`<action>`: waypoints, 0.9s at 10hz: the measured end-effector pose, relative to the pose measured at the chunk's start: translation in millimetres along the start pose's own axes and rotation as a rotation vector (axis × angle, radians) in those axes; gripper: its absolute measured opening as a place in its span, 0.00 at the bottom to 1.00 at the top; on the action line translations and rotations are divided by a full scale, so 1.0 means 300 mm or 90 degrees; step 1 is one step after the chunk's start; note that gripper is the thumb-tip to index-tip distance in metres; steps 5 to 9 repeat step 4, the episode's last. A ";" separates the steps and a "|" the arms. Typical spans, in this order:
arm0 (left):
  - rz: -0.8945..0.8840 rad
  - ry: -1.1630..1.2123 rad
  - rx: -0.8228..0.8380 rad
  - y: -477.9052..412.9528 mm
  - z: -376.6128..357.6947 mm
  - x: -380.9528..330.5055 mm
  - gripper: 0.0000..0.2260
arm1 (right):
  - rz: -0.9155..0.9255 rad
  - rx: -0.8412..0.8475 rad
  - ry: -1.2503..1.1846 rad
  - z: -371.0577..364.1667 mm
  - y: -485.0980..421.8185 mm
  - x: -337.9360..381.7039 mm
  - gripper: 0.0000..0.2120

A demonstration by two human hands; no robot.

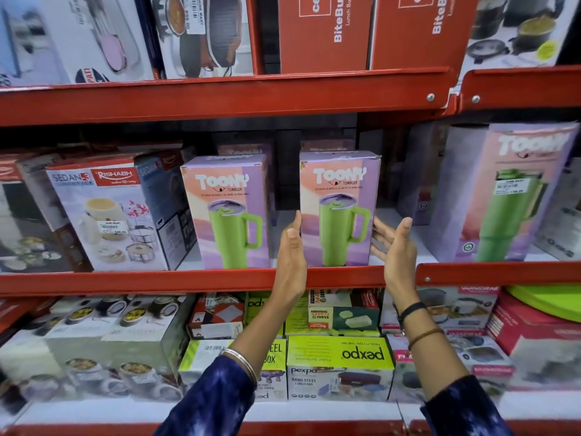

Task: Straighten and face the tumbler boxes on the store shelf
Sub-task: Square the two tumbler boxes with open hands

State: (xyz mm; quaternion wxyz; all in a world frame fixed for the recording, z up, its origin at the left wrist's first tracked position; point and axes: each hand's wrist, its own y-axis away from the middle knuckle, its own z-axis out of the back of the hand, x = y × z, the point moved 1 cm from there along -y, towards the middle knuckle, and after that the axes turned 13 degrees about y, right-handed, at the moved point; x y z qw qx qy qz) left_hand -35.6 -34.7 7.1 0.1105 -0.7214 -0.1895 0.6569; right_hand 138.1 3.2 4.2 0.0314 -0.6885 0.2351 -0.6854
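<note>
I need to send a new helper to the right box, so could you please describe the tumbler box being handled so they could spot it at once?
Find the middle red shelf, where three Toony tumbler boxes face out. The one meant is the centre box, between the left hand and the right hand. Unlike the left box and the larger-looking right box, it has open hands at both sides.

I face a red painted metal shelving unit with three tiers in view. Its bolted upper rail casts deep shadow behind the middle tier, while even indoor light washes the white shelf boards below.
</note>
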 end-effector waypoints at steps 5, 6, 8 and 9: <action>0.004 0.019 0.015 0.028 0.009 -0.066 0.34 | 0.041 -0.037 0.105 0.010 0.069 0.050 0.32; 0.004 0.019 0.015 0.028 0.009 -0.066 0.34 | 0.041 -0.037 0.105 0.010 0.069 0.050 0.32; 0.004 0.019 0.015 0.028 0.009 -0.066 0.34 | 0.041 -0.037 0.105 0.010 0.069 0.050 0.32; 0.004 0.019 0.015 0.028 0.009 -0.066 0.34 | 0.041 -0.037 0.105 0.010 0.069 0.050 0.32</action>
